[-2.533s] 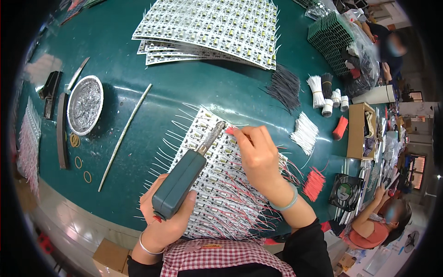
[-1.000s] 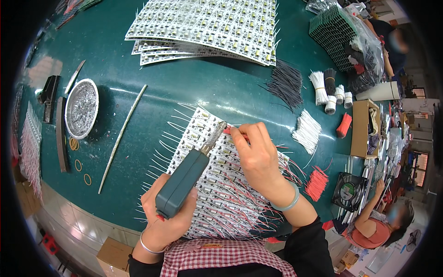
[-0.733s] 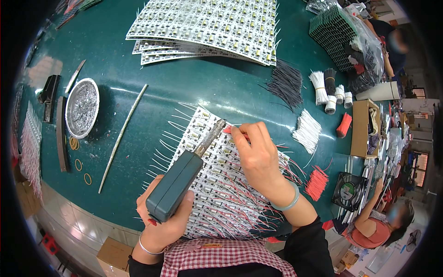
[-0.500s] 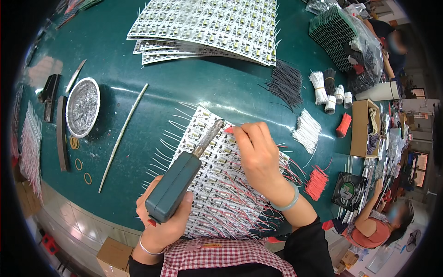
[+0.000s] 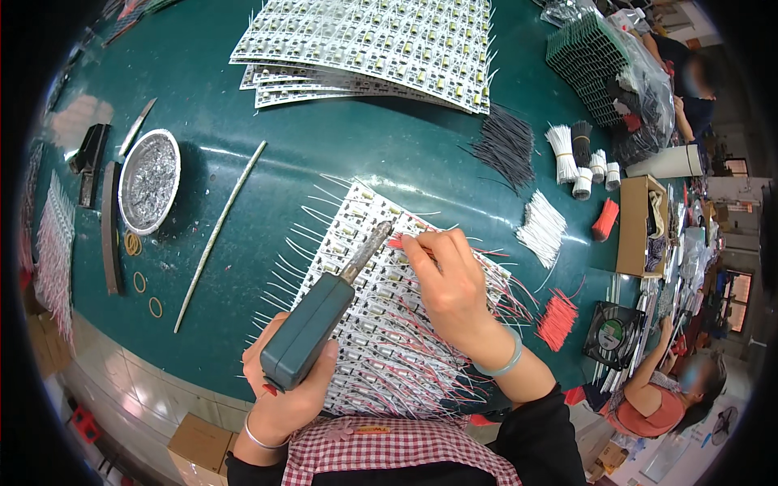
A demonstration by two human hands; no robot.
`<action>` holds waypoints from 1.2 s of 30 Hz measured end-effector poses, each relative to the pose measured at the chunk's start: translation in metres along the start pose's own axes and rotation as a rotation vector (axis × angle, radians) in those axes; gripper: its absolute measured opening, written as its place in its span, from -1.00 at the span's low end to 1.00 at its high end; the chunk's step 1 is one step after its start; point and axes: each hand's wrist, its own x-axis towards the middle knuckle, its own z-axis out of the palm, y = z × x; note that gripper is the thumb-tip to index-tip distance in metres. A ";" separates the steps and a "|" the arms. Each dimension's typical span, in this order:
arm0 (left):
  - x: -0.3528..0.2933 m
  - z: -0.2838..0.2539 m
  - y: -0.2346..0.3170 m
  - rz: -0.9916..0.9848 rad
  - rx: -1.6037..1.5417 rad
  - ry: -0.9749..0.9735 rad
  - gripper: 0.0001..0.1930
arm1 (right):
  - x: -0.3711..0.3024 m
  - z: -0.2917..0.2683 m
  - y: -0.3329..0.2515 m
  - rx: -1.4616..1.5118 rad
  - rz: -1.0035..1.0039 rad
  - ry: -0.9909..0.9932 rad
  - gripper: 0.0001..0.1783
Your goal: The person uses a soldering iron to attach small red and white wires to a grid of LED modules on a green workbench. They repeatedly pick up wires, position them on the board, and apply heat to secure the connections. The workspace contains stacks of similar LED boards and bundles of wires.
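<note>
My left hand (image 5: 285,381) is wrapped round the dark green body of a soldering gun (image 5: 306,330). Its metal tip points away from me and hangs over a white circuit board panel (image 5: 356,312) covered with small components. White wires stick out along the panel's left side, with red and black ones crowding its near and right parts. Close to the tip, my right hand (image 5: 450,279) pinches a few short red wires (image 5: 395,242) between thumb and fingers, just above the panel. Whether the tip touches the board, I cannot tell.
Stacked panels (image 5: 365,53) lie at the far side. Loose black wires (image 5: 504,147), white wires (image 5: 540,228) and red wires (image 5: 557,321) sit to the right. On the left are a bowl of silvery scraps (image 5: 149,182), a thin rod (image 5: 219,235) and rubber bands (image 5: 139,282). Two people work at right.
My right hand has shifted slightly nearer to me and left with the red wires. The soldering gun's tip has moved slightly nearer to me along the panel.
</note>
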 end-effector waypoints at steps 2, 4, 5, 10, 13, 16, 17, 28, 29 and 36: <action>0.000 0.000 -0.002 0.018 0.016 -0.017 -0.80 | 0.000 0.000 -0.001 -0.007 0.004 0.002 -0.58; -0.001 0.001 -0.002 0.023 0.029 -0.016 -0.80 | 0.001 0.000 -0.002 -0.014 0.003 0.006 -0.59; -0.001 0.001 -0.003 0.026 0.036 -0.015 -0.80 | 0.001 0.000 -0.003 -0.015 0.005 0.006 -0.59; 0.000 0.000 -0.001 -0.034 0.079 -0.048 -0.82 | 0.002 0.000 -0.004 -0.031 0.005 -0.003 -0.60; -0.001 0.003 -0.003 -0.051 0.028 -0.032 -0.83 | 0.003 0.000 -0.004 -0.029 0.007 -0.008 -0.60; 0.000 0.003 -0.003 -0.032 0.022 -0.037 -0.84 | 0.004 -0.002 -0.005 -0.018 0.013 -0.019 -0.60; 0.001 0.003 -0.003 -0.022 0.032 -0.045 -0.85 | 0.004 -0.002 -0.005 -0.015 0.012 -0.019 -0.60; 0.003 0.001 0.001 0.021 0.093 -0.039 -0.88 | 0.005 -0.002 -0.005 -0.016 0.008 -0.028 -0.61; 0.003 0.001 0.001 0.017 0.093 -0.039 -0.88 | 0.005 -0.002 -0.005 -0.018 0.010 -0.029 -0.62; -0.003 -0.003 -0.005 0.033 0.019 0.037 -0.81 | 0.006 -0.003 -0.006 -0.021 0.011 -0.020 -0.66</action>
